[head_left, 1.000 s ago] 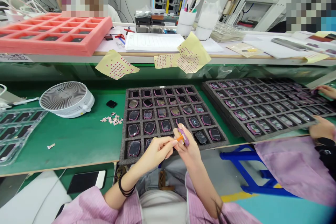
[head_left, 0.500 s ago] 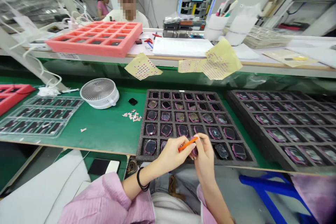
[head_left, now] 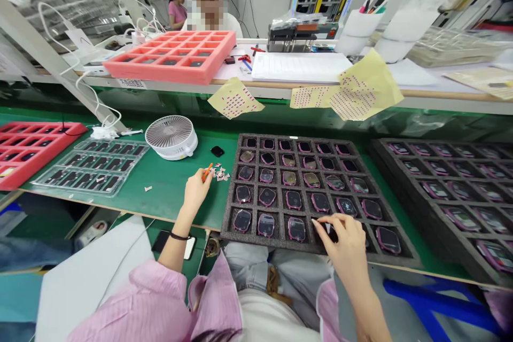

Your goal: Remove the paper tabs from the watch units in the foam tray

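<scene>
Over the near row of the black foam tray [head_left: 276,242], the right hand [head_left: 340,240] has a loose, half-open grip, fingers down on a pink-rimmed device [head_left: 329,232], its hold unclear. That tray has thirty slots, six by five, with a device in each one in view. Left of it on the green counter [head_left: 164,197], the left hand [head_left: 195,191] grips one orange stick [head_left: 207,172], just beside a small pile of paper scraps [head_left: 218,172].

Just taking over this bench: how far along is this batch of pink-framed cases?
Done-looking: the right foam tray holds pink-framed cases in every visible slot, and small scraps lie on the mat. In hand: the right hand is at a bottom-row slot of the middle foam tray; the left hand pinches an orange stick. Left: which middle-tray cases remain cannot be told.
</scene>
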Available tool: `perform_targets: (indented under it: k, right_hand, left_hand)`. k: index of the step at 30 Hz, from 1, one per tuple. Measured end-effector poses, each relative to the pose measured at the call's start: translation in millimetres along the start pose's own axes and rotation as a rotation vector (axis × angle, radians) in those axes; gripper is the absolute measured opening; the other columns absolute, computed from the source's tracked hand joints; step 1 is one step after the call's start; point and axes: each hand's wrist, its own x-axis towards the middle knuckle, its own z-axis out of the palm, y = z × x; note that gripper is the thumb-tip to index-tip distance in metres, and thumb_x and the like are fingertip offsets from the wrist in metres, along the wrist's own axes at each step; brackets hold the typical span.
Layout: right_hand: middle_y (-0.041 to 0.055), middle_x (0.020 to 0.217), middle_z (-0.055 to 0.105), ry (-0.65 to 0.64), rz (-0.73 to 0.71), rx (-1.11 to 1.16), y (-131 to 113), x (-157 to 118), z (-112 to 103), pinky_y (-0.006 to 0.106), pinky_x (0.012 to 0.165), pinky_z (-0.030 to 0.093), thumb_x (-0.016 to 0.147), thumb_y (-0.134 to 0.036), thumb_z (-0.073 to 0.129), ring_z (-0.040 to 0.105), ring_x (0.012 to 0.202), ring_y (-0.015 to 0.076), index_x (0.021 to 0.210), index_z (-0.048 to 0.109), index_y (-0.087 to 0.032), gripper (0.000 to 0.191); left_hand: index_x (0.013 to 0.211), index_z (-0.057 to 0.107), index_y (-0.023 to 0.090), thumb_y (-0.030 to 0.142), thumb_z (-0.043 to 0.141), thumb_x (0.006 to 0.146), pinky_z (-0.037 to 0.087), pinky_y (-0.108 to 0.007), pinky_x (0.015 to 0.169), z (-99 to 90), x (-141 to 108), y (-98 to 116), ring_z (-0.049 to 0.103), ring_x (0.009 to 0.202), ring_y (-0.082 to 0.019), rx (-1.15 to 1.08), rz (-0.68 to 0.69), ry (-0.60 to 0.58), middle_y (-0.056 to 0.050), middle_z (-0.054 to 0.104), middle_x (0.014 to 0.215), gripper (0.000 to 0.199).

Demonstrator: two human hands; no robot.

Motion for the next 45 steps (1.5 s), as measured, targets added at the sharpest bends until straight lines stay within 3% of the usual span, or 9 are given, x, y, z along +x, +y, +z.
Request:
perform_targets:
  k: [4,8,13,16,18,23,38,41,45]
  right_hand:
    - [0.0101,0.08,0.059,-0.077,-0.07,-0.086,-22.8,0.9,10.1,0.036,0.065,0.034,0.091,-0.062,0.033,0.05,0.076,0.0256,0.082,0.062,-0.02,0.053]
    - [0.0091,0.079,0.06,-0.155,-0.013,0.058,-35.4,4.4,21.8,0.036,0.066,0.036,0.088,-0.067,0.033,0.053,0.075,0.0248,0.08,0.058,-0.02,0.055]
    - [0.0022,0.074,0.063,-0.306,0.248,0.515,-48.4,18.6,15.3,0.033,0.068,0.041,0.084,-0.055,0.055,0.057,0.069,0.0191,0.083,0.052,-0.022,0.033]
    - [-0.0025,0.066,0.06,-0.293,0.51,0.959,-61.0,31.5,4.7,0.026,0.053,0.039,0.079,-0.051,0.063,0.053,0.055,0.0145,0.09,0.049,-0.023,0.033]
    - [-0.0058,0.059,0.054,-0.258,0.658,1.256,-70.4,39.6,-1.3,0.023,0.043,0.034,0.078,-0.051,0.064,0.047,0.046,0.0114,0.09,0.048,-0.024,0.034]
    - [-0.0094,0.051,0.048,-0.211,0.808,1.585,-86.0,51.2,-6.5,0.017,0.034,0.026,0.075,-0.045,0.069,0.038,0.036,0.0063,0.086,0.047,-0.024,0.033]
    - [-0.0107,0.049,0.045,-0.178,0.814,1.678,-90.9,51.3,-2.6,0.013,0.033,0.026,0.076,-0.042,0.071,0.032,0.032,0.0023,0.081,0.049,-0.022,0.03]
    - [-0.0112,0.05,0.043,-0.241,0.893,1.786,-93.6,52.1,-2.0,0.012,0.03,0.019,0.071,-0.042,0.074,0.021,0.031,0.0003,0.074,0.047,-0.021,0.034]
    - [-0.0109,0.051,0.041,-0.206,1.043,1.821,-94.9,53.3,2.8,0.012,0.032,0.024,0.063,-0.037,0.079,0.023,0.036,0.0017,0.071,0.048,-0.02,0.037]
  left_hand:
    - [0.108,0.058,0.015,0.042,0.045,0.091,0.033,-0.024,0.058,-1.4,-9.6,6.6,0.06,0.065,-0.02,-0.074,0.003,0.018,-0.006,0.065,0.073,0.034]
    - [0.105,0.057,0.017,0.043,0.042,0.092,0.033,-0.023,0.055,-8.3,-38.5,31.2,0.048,0.053,-0.014,-0.28,0.107,-0.085,0.002,0.056,0.062,0.033]
    - [0.088,0.055,0.017,0.045,0.04,0.093,0.03,-0.02,0.052,-7.2,-81.5,73.0,0.039,0.051,-0.009,-0.615,0.232,-0.509,0.006,0.043,0.056,0.032]
    - [0.081,0.054,0.016,0.046,0.04,0.093,0.028,-0.019,0.05,1.2,-98.8,95.8,0.034,0.05,-0.008,-0.737,0.28,-0.762,0.007,0.04,0.055,0.035]
    - [0.079,0.054,0.016,0.046,0.039,0.093,0.027,-0.019,0.05,7.9,-104.8,107.0,0.032,0.05,-0.007,-0.763,0.3,-0.83,0.007,0.038,0.055,0.037]
    - [0.078,0.054,0.015,0.045,0.035,0.095,0.026,-0.02,0.05,16.4,-108.0,118.8,0.029,0.048,-0.007,-0.811,0.324,-0.852,0.007,0.037,0.053,0.039]
    - [0.074,0.057,0.014,0.045,0.041,0.092,0.023,-0.021,0.047,13.2,-107.8,119.9,0.026,0.044,-0.006,-0.86,0.323,-0.852,0.008,0.035,0.048,0.039]
    - [0.071,0.056,0.014,0.049,0.043,0.091,0.022,-0.02,0.045,14.4,-108.5,120.9,0.026,0.043,-0.006,-0.908,0.318,-0.881,0.008,0.036,0.047,0.041]
    - [0.072,0.055,0.014,0.055,0.043,0.089,0.021,-0.02,0.044,19.4,-110.5,120.0,0.026,0.041,-0.005,-0.954,0.292,-0.885,0.008,0.037,0.046,0.045]
